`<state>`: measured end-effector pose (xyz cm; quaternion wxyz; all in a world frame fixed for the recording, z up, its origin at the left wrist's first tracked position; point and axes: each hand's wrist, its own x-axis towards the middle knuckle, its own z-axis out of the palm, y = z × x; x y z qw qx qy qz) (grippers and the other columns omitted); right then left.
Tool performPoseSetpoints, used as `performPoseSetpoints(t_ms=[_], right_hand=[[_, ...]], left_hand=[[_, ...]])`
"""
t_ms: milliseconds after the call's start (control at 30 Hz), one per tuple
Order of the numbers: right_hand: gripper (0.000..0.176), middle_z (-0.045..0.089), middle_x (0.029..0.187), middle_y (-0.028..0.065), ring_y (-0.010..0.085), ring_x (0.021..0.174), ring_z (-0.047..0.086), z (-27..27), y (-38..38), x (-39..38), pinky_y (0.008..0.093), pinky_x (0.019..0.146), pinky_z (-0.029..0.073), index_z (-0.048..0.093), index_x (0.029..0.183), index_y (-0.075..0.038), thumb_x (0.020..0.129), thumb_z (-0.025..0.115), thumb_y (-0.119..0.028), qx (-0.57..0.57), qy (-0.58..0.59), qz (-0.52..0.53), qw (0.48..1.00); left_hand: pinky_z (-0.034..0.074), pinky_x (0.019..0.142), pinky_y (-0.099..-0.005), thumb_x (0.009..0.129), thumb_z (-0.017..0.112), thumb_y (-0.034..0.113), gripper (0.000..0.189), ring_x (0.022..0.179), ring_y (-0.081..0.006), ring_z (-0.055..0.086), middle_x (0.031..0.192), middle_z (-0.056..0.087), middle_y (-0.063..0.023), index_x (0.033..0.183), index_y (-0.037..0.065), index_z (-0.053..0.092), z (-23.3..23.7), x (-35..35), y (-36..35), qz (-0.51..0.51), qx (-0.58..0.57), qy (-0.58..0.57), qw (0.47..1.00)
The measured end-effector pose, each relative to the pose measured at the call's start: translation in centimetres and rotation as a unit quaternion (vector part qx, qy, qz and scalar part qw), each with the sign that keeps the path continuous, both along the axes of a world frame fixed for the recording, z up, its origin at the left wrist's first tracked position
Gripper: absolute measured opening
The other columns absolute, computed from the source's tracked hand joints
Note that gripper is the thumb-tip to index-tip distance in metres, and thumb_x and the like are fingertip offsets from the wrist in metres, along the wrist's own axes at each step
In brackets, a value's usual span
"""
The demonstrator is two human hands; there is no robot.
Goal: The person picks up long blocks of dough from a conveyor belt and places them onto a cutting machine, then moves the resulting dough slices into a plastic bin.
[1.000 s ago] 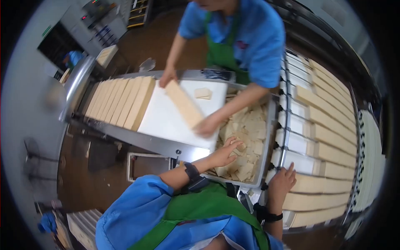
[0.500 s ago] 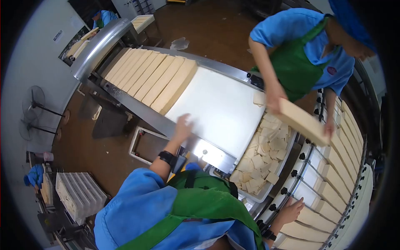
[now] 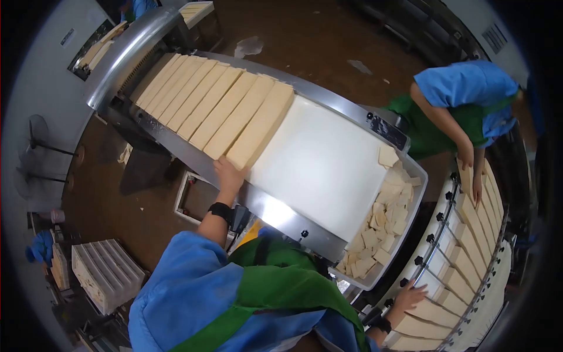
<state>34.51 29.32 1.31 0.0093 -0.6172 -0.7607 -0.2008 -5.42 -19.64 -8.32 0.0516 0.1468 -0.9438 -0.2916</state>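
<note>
My left hand is at the near end of the front stack of pale dough sheets, on the white conveyor belt. Its fingers and thumb close around that end, partly hidden against the stack. More long pale stacks lie side by side behind it, up to the metal hood. Over at the lower right, my right hand rests by the rail of a second conveyor, fingers spread and holding nothing. Pale stacks lie in the slots beside it.
A white bin of loose square pieces stands at the belt's end. A co-worker in blue and green bends over the second conveyor, both hands at a stack. White crates and fans are at left.
My left hand has moved left and up to the front stack's end. The stacks appear slightly shifted with the view. The co-worker has lowered the carried stack onto the second conveyor. My right hand stays there.
</note>
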Motion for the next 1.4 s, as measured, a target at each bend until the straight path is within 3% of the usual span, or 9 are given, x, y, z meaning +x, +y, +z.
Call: performPoseSetpoints(t_ms=[133, 167, 267, 400, 700, 1000, 1200, 1267, 1400], right_hand=[[0.071, 0.041, 0.135, 0.0211, 0.0405, 0.123, 0.040, -1.6, -2.2, -12.9, 0.0499, 0.100, 0.035, 0.035, 0.136, -0.002, 0.084, 0.062, -0.042, -0.075, 0.114, 0.295, 0.946], [0.073, 0.045, 0.131, 0.0230, 0.0407, 0.122, 0.040, 1.0, -6.0, -19.2, 0.0497, 0.101, 0.033, 0.041, 0.132, -0.002, 0.075, 0.071, -0.037, -0.158, 0.117, 0.231, 0.953], [0.069, 0.042, 0.134, 0.0232, 0.0392, 0.125, 0.037, -4.1, -11.7, -29.9, 0.0514, 0.100, 0.030, 0.048, 0.127, -0.003, 0.068, 0.074, -0.029, -0.138, 0.173, 0.523, 0.823], [0.067, 0.030, 0.145, 0.0184, 0.0363, 0.136, 0.021, -6.5, -20.6, -44.4, 0.0538, 0.107, 0.017, 0.042, 0.133, -0.004, 0.079, 0.064, -0.037, -0.264, 0.089, 0.532, 0.800], [0.066, 0.010, 0.153, 0.0159, 0.0387, 0.131, 0.030, -4.7, -30.7, -60.8, 0.0493, 0.102, 0.032, 0.031, 0.143, -0.024, 0.087, 0.048, -0.053, -0.355, 0.052, 0.519, 0.776], [0.085, 0.028, 0.138, 0.0194, 0.0421, 0.119, 0.041, -1.9, -25.6, -55.6, 0.0460, 0.094, 0.043, 0.028, 0.140, -0.013, 0.070, 0.064, -0.045, -0.395, 0.097, 0.306, 0.861], [0.096, 0.016, 0.145, 0.0281, 0.0473, 0.119, 0.043, -2.4, -13.9, -43.7, 0.0474, 0.094, 0.044, 0.023, 0.140, -0.003, 0.069, 0.066, -0.051, -0.296, 0.184, 0.151, 0.925], [0.094, 0.003, 0.147, 0.0307, 0.0495, 0.112, 0.048, -0.7, -12.3, -39.4, 0.0482, 0.093, 0.045, 0.020, 0.138, -0.002, 0.072, 0.067, -0.050, -0.331, 0.267, 0.098, 0.900], [0.086, 0.020, 0.139, 0.0304, 0.0476, 0.109, 0.049, -0.3, -8.6, -30.5, 0.0476, 0.093, 0.043, 0.024, 0.133, -0.001, 0.069, 0.068, -0.040, -0.262, 0.399, 0.006, 0.879]], left_hand=[[0.036, 0.095, -0.0461, 0.062, 0.080, 0.024, 0.082, 0.108, -0.0424, 0.041, 0.116, 0.040, -0.0273, 0.121, -0.008, 0.034, 0.1, 0.0, 0.2, -0.030, -0.016, 0.004, 0.999], [0.036, 0.095, -0.0460, 0.062, 0.080, 0.026, 0.083, 0.108, -0.0424, 0.041, 0.116, 0.041, -0.0276, 0.122, -0.008, 0.033, 0.0, 0.0, 0.2, -0.044, -0.026, 0.001, 0.999], [0.038, 0.093, -0.0444, 0.067, 0.074, 0.040, 0.090, 0.105, -0.0418, 0.044, 0.116, 0.044, -0.0276, 0.128, -0.010, 0.030, 0.0, -0.1, 0.4, -0.090, -0.082, 0.009, 0.993], [0.044, 0.085, -0.0420, 0.073, 0.065, 0.052, 0.089, 0.098, -0.0394, 0.050, 0.113, 0.047, -0.0258, 0.128, -0.010, 0.032, 2.4, -0.2, 1.3, -0.114, -0.141, -0.006, 0.983], [0.048, 0.076, -0.0406, 0.076, 0.063, 0.050, 0.077, 0.092, -0.0351, 0.052, 0.107, 0.049, -0.0225, 0.119, -0.008, 0.038, 3.7, -0.4, 1.7, -0.122, -0.163, -0.063, 0.977], [0.049, 0.075, -0.0418, 0.073, 0.069, 0.049, 0.080, 0.093, -0.0368, 0.053, 0.107, 0.049, -0.0229, 0.119, -0.008, 0.038, 4.5, -0.3, 2.0, -0.239, -0.106, -0.071, 0.963], [0.051, 0.070, -0.0476, 0.069, 0.073, 0.045, 0.085, 0.083, -0.0450, 0.058, 0.108, 0.044, -0.0257, 0.125, -0.003, 0.031, 8.1, 1.3, 7.5, -0.453, 0.069, -0.225, 0.860], [0.051, 0.072, -0.0472, 0.068, 0.073, 0.042, 0.084, 0.083, -0.0465, 0.059, 0.110, 0.042, -0.0267, 0.126, 0.000, 0.030, 7.6, 2.8, 10.1, -0.465, 0.032, -0.200, 0.862], [0.049, 0.081, -0.0471, 0.067, 0.074, 0.029, 0.077, 0.097, -0.0452, 0.053, 0.113, 0.039, -0.0277, 0.128, 0.003, 0.036, 8.3, 5.1, 14.8, -0.492, 0.044, -0.101, 0.864]])
